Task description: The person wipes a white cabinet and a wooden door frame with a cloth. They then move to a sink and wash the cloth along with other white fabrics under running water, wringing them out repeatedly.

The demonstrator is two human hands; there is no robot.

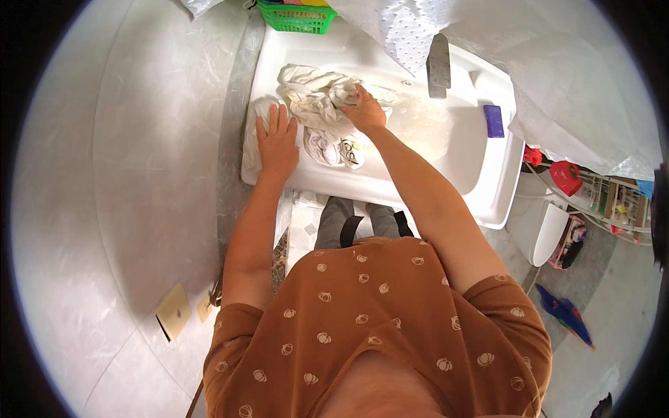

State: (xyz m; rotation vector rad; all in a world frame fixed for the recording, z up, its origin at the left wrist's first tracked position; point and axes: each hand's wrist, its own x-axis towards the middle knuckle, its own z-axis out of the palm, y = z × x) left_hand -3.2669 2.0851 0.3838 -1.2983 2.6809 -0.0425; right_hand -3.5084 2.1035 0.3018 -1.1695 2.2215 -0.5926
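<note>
A wet, bunched white garment [316,107] lies in the left part of a white bathtub [465,206]. On its right side rests my right hand [367,111], fingers bent against a wad of the fabric; whether they grip it is hidden. My left hand [278,141] lies flat, fingers spread, on white cloth [252,133] draped over the tub's left rim. Just right of that hand, a crumpled piece [339,149] with dark printed marks sits against the near inner wall. Shallow cloudy water [426,128] with suds shows to the right of the garment.
A purple bar [493,121] sits on the tub's right ledge. A grey tap [439,65] juts over the far side. At the far left corner stands a green plastic basket [298,18]. White plastic sheeting [564,89] hangs at the upper right, above a wire rack [601,201].
</note>
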